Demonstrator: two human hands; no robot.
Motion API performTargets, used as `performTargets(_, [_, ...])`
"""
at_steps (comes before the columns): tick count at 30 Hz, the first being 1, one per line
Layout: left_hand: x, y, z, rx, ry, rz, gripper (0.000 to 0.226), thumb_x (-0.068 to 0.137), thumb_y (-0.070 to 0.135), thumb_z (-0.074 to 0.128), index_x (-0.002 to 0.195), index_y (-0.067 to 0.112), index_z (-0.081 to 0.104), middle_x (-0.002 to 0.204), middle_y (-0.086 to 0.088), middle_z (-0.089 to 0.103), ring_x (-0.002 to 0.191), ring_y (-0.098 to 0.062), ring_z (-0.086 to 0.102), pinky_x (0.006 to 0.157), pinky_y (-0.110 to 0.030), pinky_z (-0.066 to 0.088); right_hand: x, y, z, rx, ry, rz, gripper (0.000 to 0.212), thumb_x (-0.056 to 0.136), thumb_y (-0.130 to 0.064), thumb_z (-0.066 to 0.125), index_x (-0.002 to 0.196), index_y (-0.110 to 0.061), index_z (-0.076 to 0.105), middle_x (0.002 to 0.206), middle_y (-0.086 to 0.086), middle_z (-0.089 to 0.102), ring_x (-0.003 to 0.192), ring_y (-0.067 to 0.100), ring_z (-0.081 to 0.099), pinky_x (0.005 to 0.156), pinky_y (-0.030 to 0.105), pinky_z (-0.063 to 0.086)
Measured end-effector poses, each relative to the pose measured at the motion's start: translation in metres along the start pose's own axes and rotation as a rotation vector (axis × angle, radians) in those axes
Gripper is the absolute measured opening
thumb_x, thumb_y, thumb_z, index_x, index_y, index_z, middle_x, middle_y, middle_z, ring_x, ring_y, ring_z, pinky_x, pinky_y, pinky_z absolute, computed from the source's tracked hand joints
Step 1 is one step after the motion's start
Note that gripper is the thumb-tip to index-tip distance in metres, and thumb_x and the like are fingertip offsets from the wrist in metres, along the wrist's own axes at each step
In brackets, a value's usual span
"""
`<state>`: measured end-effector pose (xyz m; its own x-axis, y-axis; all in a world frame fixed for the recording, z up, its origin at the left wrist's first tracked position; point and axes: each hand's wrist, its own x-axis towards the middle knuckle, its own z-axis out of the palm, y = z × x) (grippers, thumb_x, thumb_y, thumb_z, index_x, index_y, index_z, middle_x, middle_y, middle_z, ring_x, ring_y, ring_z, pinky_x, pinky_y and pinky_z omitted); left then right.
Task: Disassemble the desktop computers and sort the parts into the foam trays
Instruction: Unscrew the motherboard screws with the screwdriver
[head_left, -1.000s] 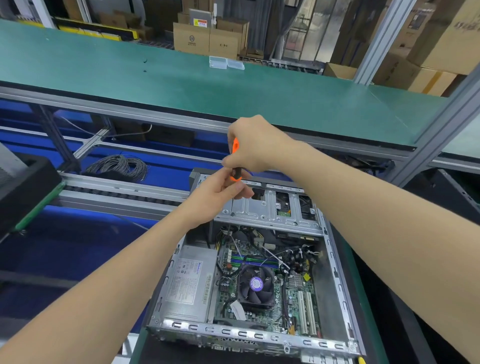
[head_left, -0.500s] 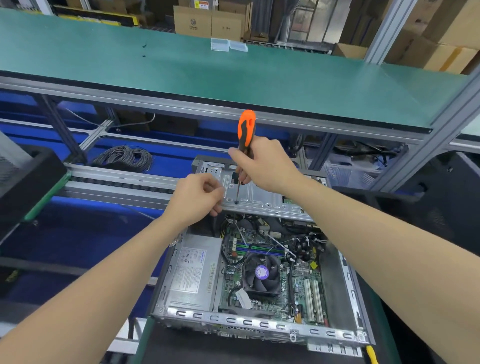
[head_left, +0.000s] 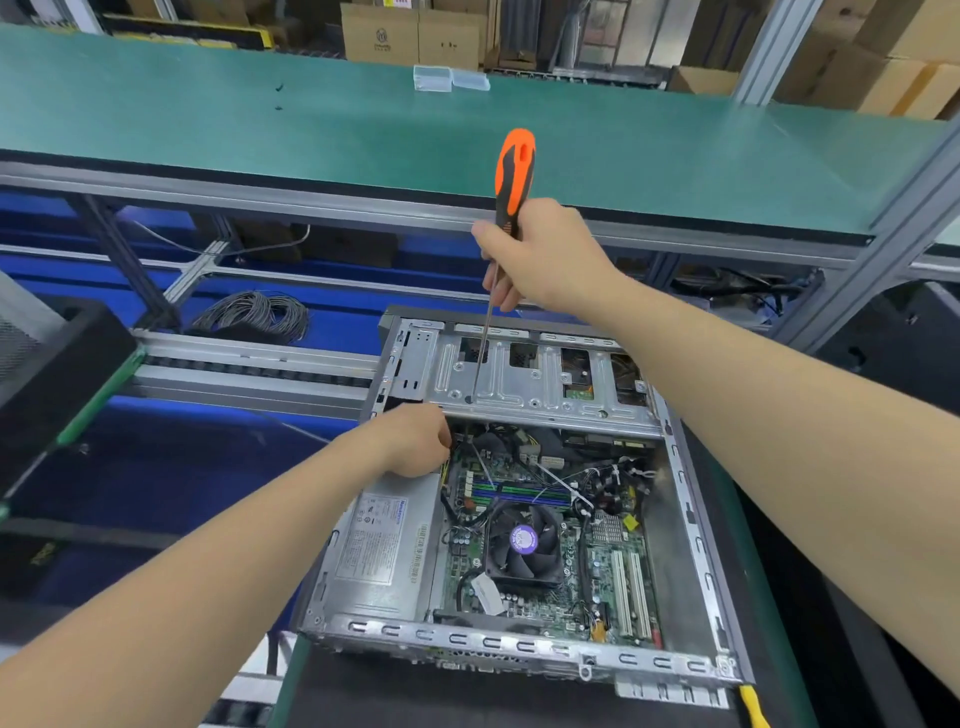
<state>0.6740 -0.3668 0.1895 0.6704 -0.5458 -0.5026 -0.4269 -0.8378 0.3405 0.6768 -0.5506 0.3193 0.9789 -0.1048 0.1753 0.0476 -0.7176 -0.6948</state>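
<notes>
An open desktop computer case (head_left: 691, 519) lies flat before me, showing its motherboard with a CPU fan (head_left: 522, 540) and a grey power supply (head_left: 382, 540). My right hand (head_left: 545, 254) grips an orange-and-black screwdriver (head_left: 511, 171) held upright, its tip on a screw hole at the left of the metal drive cage (head_left: 540, 384). My left hand (head_left: 415, 441) rests at the cage's front left corner above the power supply, fingers curled inward; what they hold is hidden.
A green-topped workbench shelf (head_left: 363, 135) spans the back with small clear plastic boxes (head_left: 449, 79) on it. A coil of grey cable (head_left: 254, 314) lies on the blue lower level. A black box (head_left: 57, 384) sits at the left. Cardboard cartons stand behind.
My left hand dropped from the screwdriver shaft to the cage's front corner. The right hand now grips lower on the handle with the screwdriver upright, its tip on the cage.
</notes>
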Motion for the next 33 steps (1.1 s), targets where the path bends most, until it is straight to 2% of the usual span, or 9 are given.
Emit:
performTargets(4, [0.014, 0.000, 0.013, -0.064, -0.046, -0.091, 0.031, 0.105, 0.026, 0.051, 0.129, 0.006, 0.055, 0.126, -0.013, 0.064, 0.112, -0.030, 0.062, 0.095, -0.037, 0.049, 0.010, 0.001, -0.007, 0.045, -0.016, 0.029, 0.039, 0.103, -0.027, 0.050, 0.094, 0.009, 0.062, 0.066, 0.009, 0.074, 0.054, 0.024, 0.074, 0.058, 0.035, 0.064])
performTargets(9, [0.026, -0.006, 0.016, -0.375, -0.147, -0.166, 0.031, 0.109, 0.024, 0.050, 0.129, 0.001, 0.050, 0.125, -0.011, 0.068, 0.110, -0.028, 0.068, 0.094, -0.042, 0.055, 0.022, 0.000, -0.012, 0.101, -0.053, 0.068, 0.034, 0.102, -0.024, 0.050, 0.090, 0.005, 0.063, 0.067, 0.012, 0.074, 0.056, 0.028, 0.074, 0.057, 0.036, 0.064])
performTargets(12, [0.028, -0.004, 0.021, -0.646, -0.164, -0.140, 0.031, 0.110, 0.015, 0.048, 0.130, -0.007, 0.046, 0.121, -0.014, 0.070, 0.100, -0.024, 0.070, 0.094, -0.038, 0.059, 0.028, 0.001, -0.013, 0.133, -0.074, 0.084, 0.031, 0.102, -0.022, 0.050, 0.090, 0.004, 0.062, 0.066, 0.014, 0.074, 0.057, 0.029, 0.074, 0.056, 0.037, 0.064])
performTargets(15, [0.033, -0.004, 0.026, -0.709, -0.145, -0.103, 0.029, 0.110, 0.016, 0.046, 0.128, -0.006, 0.052, 0.117, -0.014, 0.072, 0.099, -0.022, 0.071, 0.089, -0.029, 0.060, 0.033, 0.004, -0.013, 0.159, -0.088, 0.100, 0.030, 0.102, -0.021, 0.050, 0.089, 0.004, 0.062, 0.068, 0.017, 0.074, 0.058, 0.030, 0.075, 0.056, 0.037, 0.063])
performTargets(21, [0.036, -0.004, 0.029, -0.654, -0.171, -0.096, 0.037, 0.112, 0.016, 0.038, 0.088, 0.004, 0.063, 0.089, -0.014, 0.077, 0.074, -0.020, 0.072, 0.070, -0.024, 0.059, 0.036, 0.011, -0.014, 0.184, -0.110, 0.124, 0.029, 0.100, -0.019, 0.050, 0.092, 0.006, 0.063, 0.068, 0.017, 0.074, 0.060, 0.030, 0.075, 0.058, 0.037, 0.064])
performTargets(25, [0.029, 0.007, 0.020, -0.264, -0.156, -0.083, 0.043, 0.107, 0.015, 0.037, 0.079, 0.009, 0.069, 0.089, -0.009, 0.079, 0.069, -0.014, 0.067, 0.078, -0.032, 0.055, 0.029, 0.011, -0.017, 0.202, -0.055, 0.094, 0.029, 0.099, -0.021, 0.051, 0.086, 0.002, 0.062, 0.066, 0.015, 0.073, 0.058, 0.031, 0.074, 0.057, 0.038, 0.063])
performTargets(28, [0.014, 0.016, 0.004, -0.101, -0.135, 0.012, 0.046, 0.104, 0.024, 0.036, 0.071, 0.020, 0.068, 0.083, 0.009, 0.076, 0.069, -0.007, 0.059, 0.066, -0.024, 0.045, 0.019, 0.008, -0.025, 0.201, -0.002, 0.074, 0.034, 0.100, -0.024, 0.051, 0.090, 0.007, 0.062, 0.065, 0.013, 0.073, 0.056, 0.030, 0.074, 0.054, 0.037, 0.063])
performTargets(30, [0.007, 0.014, -0.006, -0.286, -0.123, 0.041, 0.040, 0.103, 0.024, 0.038, 0.070, 0.019, 0.062, 0.082, 0.010, 0.077, 0.060, -0.003, 0.058, 0.063, -0.022, 0.044, 0.009, 0.005, -0.033, 0.202, 0.035, 0.065, 0.037, 0.099, -0.025, 0.051, 0.094, 0.011, 0.062, 0.065, 0.012, 0.073, 0.056, 0.029, 0.074, 0.053, 0.037, 0.062])
performTargets(33, [-0.001, 0.005, -0.015, -0.809, -0.104, 0.012, 0.031, 0.102, 0.017, 0.042, 0.076, 0.013, 0.059, 0.074, -0.003, 0.068, 0.058, -0.012, 0.054, 0.058, -0.025, 0.044, -0.008, -0.004, -0.047, 0.215, 0.101, 0.045, 0.037, 0.099, -0.024, 0.051, 0.094, 0.011, 0.063, 0.065, 0.013, 0.073, 0.055, 0.029, 0.074, 0.053, 0.036, 0.062])
